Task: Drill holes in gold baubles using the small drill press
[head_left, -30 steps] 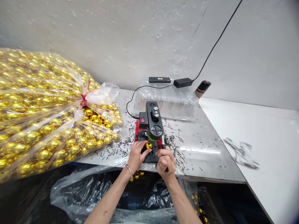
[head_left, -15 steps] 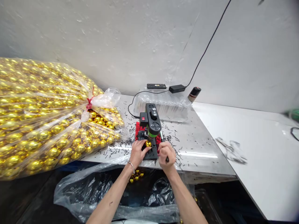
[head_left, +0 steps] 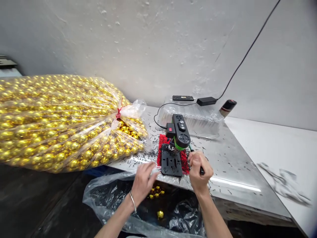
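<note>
My right hand [head_left: 200,170] is wrapped round the black lever handle [head_left: 202,171] of a small black and green bench drill press [head_left: 182,132]. My left hand [head_left: 144,180], a bracelet at its wrist, hangs just left of the machine's front edge; its fingers are apart and hold nothing. The slotted black base plate [head_left: 171,162] bears dark shavings and no ball. Below the table edge, one shiny gold ball [head_left: 160,215] shows apart from a cluster of gold balls [head_left: 155,192] in the open clear plastic bag [head_left: 104,188].
A big tied clear sack of gold balls [head_left: 61,122] fills the left side. Behind the machine are clear plastic packaging [head_left: 195,120], a power adapter [head_left: 206,101] and a spray can [head_left: 228,108]. White gloves [head_left: 284,183] lie on the right. Black shavings litter the metal tabletop [head_left: 223,158].
My left hand has let go of the gold ball and moved off the plate toward the bag. The ball is now lower, over the bag. My right hand keeps its hold; the view has shifted left.
</note>
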{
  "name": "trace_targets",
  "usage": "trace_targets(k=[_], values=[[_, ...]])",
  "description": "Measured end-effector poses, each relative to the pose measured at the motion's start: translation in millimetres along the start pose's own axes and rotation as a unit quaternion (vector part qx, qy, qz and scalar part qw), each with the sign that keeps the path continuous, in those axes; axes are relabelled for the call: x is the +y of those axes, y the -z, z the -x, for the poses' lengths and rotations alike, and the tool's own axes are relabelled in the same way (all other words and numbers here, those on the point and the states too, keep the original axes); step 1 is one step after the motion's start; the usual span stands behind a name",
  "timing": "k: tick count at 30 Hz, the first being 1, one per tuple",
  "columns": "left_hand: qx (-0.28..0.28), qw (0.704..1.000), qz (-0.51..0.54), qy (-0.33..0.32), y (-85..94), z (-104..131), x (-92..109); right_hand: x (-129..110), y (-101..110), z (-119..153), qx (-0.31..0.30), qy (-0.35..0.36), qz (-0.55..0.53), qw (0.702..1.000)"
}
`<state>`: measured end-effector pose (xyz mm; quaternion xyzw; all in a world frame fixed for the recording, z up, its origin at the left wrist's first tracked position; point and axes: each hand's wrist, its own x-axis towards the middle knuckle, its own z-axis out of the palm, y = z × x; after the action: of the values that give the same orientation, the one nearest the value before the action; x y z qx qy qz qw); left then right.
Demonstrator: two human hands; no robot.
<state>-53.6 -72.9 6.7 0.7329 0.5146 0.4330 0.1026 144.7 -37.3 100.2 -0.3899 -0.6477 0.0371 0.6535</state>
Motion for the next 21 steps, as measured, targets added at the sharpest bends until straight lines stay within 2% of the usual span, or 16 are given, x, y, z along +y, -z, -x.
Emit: trace_targets(k=[2, 3, 4, 6, 9, 12, 15, 21], values=[[0.041, 0.996, -0.068, 0.03, 11.4, -41.4, -18.9, 0.6, -0.1, -0.2, -0.001, 0.006, -0.002, 1.0], [0.031, 0.992, -0.107, 0.05, 17.1, -64.4, -28.5, 0.7, 0.0, -0.8, -0.002, 0.009, -0.003, 1.0], [-0.006, 0.986, -0.148, 0.071, 22.4, -86.9, -37.6, 0.7, 0.2, -1.4, -0.003, 0.013, -0.003, 1.0], [-0.141, 0.959, -0.217, 0.117, 31.4, -125.7, -52.4, 0.7, 0.7, -2.4, -0.005, 0.021, -0.001, 1.0], [-0.233, 0.936, -0.229, 0.131, 40.4, -159.5, -65.0, 1.0, 1.3, -2.3, -0.009, 0.033, 0.003, 0.999], [-0.282, 0.927, -0.215, 0.123, 44.5, -167.4, -70.1, 1.8, 1.6, -1.4, -0.015, 0.036, 0.005, 0.999], [-0.316, 0.916, -0.212, 0.129, 42.0, -162.8, -71.9, 2.9, 1.4, -0.2, -0.013, 0.036, 0.005, 0.999], [-0.289, 0.924, -0.206, 0.143, 29.9, -152.0, -66.9, 4.6, 1.7, 2.2, -0.012, 0.04, 0.009, 0.999]])
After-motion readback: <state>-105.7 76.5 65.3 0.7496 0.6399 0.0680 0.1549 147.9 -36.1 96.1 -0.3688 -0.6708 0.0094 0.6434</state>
